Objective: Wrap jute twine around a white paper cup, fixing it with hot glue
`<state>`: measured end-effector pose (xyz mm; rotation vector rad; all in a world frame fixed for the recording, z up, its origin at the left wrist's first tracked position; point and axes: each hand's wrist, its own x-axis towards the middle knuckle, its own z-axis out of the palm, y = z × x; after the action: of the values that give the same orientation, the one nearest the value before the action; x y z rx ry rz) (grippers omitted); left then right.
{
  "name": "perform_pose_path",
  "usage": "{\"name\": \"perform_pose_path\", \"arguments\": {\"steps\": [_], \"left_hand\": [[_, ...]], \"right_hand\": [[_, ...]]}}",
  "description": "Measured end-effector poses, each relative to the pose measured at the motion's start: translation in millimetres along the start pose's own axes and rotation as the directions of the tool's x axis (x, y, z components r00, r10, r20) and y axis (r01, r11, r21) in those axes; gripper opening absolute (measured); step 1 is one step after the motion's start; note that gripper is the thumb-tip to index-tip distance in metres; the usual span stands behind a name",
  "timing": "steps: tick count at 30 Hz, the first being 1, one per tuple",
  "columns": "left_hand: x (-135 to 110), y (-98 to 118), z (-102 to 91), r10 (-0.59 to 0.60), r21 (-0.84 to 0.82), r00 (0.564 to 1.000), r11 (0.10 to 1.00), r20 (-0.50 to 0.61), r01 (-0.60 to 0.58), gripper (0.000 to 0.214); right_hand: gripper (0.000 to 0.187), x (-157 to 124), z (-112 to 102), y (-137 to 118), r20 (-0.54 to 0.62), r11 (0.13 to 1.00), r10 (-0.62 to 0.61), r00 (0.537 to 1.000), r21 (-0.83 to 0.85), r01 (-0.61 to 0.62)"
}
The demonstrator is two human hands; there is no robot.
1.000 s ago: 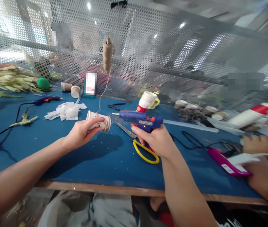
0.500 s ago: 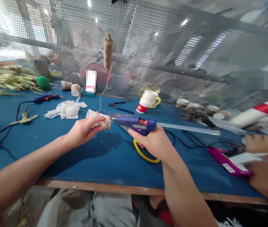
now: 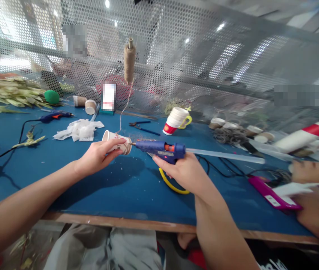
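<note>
Between the thumb and fingers of my left hand [image 3: 101, 156] is a white paper cup [image 3: 109, 136], tilted on its side with its base toward the right. Twine [image 3: 121, 114] runs down to the cup from a hanging spool [image 3: 129, 63]. My right hand [image 3: 186, 168] grips a blue hot glue gun [image 3: 159, 149], its nozzle at the cup's base end; whether it touches I cannot tell. A long clear glue stick [image 3: 226, 155] sticks out of the gun's rear. Under the gun lie yellow-handled scissors [image 3: 173, 186], partly hidden.
Stacked paper cups [image 3: 175, 120] and pliers [image 3: 145, 128] lie beyond my hands. White crumpled material [image 3: 79, 130] and a second glue gun [image 3: 55, 117] are at left. A purple power strip [image 3: 271, 195] lies at right, near another person's hand [image 3: 313, 171]. A perforated metal screen [image 3: 159, 67] stands behind.
The glue gun has tilted slightly, its rear end and glue stick a little lower. My left hand and the cup have hardly moved.
</note>
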<state>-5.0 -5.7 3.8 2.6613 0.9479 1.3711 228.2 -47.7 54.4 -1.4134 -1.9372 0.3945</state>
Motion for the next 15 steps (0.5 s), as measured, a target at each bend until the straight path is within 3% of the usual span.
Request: {"name": "perform_pose_path", "arguments": {"steps": [15], "left_hand": [[-0.4, -2.4, 3.7, -0.082, -0.057, 0.996, 0.995, -0.037, 0.080, 0.024]], "right_hand": [[0.013, -0.5, -0.5, -0.3, 0.034, 0.993, -0.046, 0.998, -0.103, 0.049]]}}
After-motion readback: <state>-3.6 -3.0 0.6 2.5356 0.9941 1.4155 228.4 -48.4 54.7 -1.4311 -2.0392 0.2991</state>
